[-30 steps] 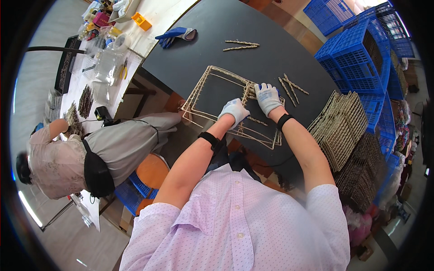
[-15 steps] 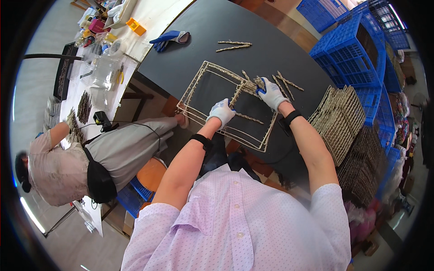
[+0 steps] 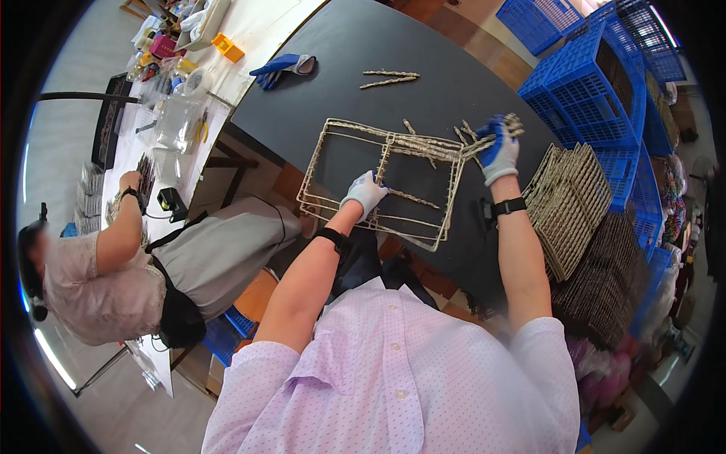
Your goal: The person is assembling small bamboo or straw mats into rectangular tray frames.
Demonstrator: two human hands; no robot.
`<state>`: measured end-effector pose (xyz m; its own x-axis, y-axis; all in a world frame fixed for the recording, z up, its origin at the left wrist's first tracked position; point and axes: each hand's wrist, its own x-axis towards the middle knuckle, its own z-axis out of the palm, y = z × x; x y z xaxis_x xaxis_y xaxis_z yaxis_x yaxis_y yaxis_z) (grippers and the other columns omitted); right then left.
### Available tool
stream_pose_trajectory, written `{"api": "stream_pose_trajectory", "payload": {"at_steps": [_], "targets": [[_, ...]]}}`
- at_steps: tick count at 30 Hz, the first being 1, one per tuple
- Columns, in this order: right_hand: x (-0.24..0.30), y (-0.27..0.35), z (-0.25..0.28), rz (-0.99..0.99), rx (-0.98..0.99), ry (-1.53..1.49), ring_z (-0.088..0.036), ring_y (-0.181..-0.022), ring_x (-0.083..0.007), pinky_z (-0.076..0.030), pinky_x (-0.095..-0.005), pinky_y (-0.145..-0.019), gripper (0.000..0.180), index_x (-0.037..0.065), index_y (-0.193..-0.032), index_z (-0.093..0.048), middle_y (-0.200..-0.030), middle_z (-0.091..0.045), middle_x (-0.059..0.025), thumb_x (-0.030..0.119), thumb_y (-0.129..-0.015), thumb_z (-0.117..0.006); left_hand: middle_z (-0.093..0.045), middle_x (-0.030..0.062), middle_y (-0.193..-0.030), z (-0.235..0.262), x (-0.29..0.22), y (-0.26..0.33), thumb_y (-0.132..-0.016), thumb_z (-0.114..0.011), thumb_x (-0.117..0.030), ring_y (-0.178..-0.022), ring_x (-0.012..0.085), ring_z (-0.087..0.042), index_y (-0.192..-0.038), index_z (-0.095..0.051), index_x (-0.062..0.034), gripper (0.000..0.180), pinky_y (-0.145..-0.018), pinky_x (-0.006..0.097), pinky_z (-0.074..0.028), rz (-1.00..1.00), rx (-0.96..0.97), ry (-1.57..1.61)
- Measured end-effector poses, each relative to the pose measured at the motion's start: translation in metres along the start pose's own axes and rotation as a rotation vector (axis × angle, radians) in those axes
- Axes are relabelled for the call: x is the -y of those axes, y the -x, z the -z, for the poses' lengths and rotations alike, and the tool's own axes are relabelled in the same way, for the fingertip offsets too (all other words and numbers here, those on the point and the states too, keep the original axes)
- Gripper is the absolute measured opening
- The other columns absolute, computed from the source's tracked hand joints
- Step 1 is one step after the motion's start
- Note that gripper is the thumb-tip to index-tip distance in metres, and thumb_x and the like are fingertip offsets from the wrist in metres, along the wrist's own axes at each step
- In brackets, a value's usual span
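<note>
A rectangular wire frame (image 3: 383, 160), wrapped partly in pale twisted cord, lies on the dark table (image 3: 302, 113). My left hand (image 3: 365, 195), in a white and blue work glove, is closed on its middle bar. Off the frame's far right corner, my gloved right hand (image 3: 500, 155) is closed around a bundle of twisted cord sticks (image 3: 514, 125); their near ends reach back over that corner. One loose twisted stick (image 3: 414, 199) lies within the frame's right half. Two more sticks (image 3: 390, 73) rest farther away on the table.
A spare blue glove (image 3: 283, 69) lies at the table's far left. Pale woven panels (image 3: 569, 204) and dark woven panels (image 3: 605, 272) are stacked at right, beside blue crates (image 3: 582, 83). Another person (image 3: 106, 280) works at the white table (image 3: 261, 45) on the left.
My right hand has moved right, from the frame's far edge to beyond its corner, with the sticks in it. The frame has shifted and turned slightly. My left hand has stayed near the middle bar.
</note>
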<state>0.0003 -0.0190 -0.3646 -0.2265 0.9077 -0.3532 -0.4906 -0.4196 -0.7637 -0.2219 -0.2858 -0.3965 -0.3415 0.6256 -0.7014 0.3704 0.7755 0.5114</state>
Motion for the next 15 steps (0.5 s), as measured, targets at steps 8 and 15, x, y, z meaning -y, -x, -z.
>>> {"api": "stream_pose_trajectory", "payload": {"at_steps": [8,15], "targets": [[0.010,-0.037,0.021,0.157,-0.171,1.737,-0.070,-0.109,-0.0319,-0.056,-0.0426,-0.095,0.058,0.003,-0.130,-0.059,-0.116,-0.072,-0.0174,0.038,-0.089,-0.080,-0.070,0.0176,-0.124,-0.010,-0.005,0.021,-0.087,-0.077,-0.033,-0.116,0.0380,-0.065,-0.128,-0.061,-0.0076,0.051,-0.098,0.046,-0.053,-0.070,-0.135,-0.100],[0.032,-0.004,-0.019,0.172,0.089,2.057,-0.060,-0.128,-0.0322,-0.048,-0.0432,-0.108,0.066,0.012,-0.143,-0.055,-0.139,-0.062,-0.0142,0.048,-0.091,-0.074,-0.069,0.0162,-0.119,-0.019,-0.019,0.038,-0.084,-0.077,-0.026,-0.109,0.0381,-0.067,-0.120,-0.061,-0.0087,0.043,-0.092,0.047,-0.054,-0.294,-0.240,-0.116]]}}
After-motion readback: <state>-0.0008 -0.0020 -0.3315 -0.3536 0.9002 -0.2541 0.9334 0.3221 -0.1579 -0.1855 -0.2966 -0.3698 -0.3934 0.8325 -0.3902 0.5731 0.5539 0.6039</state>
